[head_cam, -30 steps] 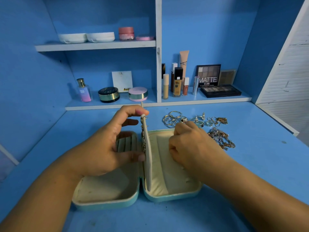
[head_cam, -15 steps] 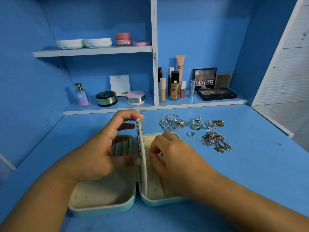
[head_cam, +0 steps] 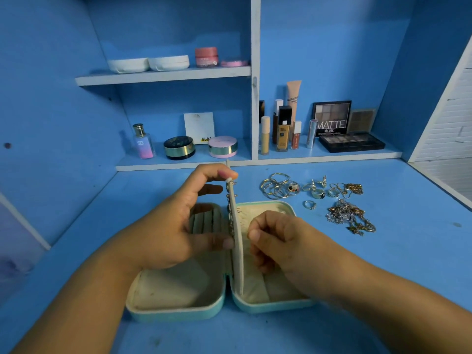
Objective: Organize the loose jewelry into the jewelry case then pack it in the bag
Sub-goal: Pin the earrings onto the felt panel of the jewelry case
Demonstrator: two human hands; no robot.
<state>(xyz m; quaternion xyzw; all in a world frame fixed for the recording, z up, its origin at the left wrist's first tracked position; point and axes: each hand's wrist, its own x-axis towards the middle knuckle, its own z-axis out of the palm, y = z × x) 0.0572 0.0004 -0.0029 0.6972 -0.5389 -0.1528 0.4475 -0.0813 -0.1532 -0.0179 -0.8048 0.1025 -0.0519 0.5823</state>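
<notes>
A teal jewelry case (head_cam: 176,311) with a cream lining lies open on the blue desk. My left hand (head_cam: 166,233) holds its middle flap (head_cam: 237,251) upright between thumb and forefinger. Small chain pieces (head_cam: 230,213) hang on the flap's left face, above the ring rolls (head_cam: 204,221). My right hand (head_cam: 283,241) is over the right half, fingertips pinched at the flap's right face on something too small to make out. Loose rings (head_cam: 278,186), a single ring (head_cam: 309,204) and a tangle of chains (head_cam: 350,217) lie behind and to the right of the case.
Behind the desk, a low shelf carries a perfume bottle (head_cam: 143,141), compacts (head_cam: 222,146), foundation bottles (head_cam: 283,129) and an eyeshadow palette (head_cam: 351,143). An upper shelf (head_cam: 163,75) holds jars. A white slatted panel (head_cam: 449,139) borders the right side. No bag is in view.
My right hand has come back from the ring pile, leftward to the flap's right face, with its fingertips pinched. My left hand has kept the flap upright.
</notes>
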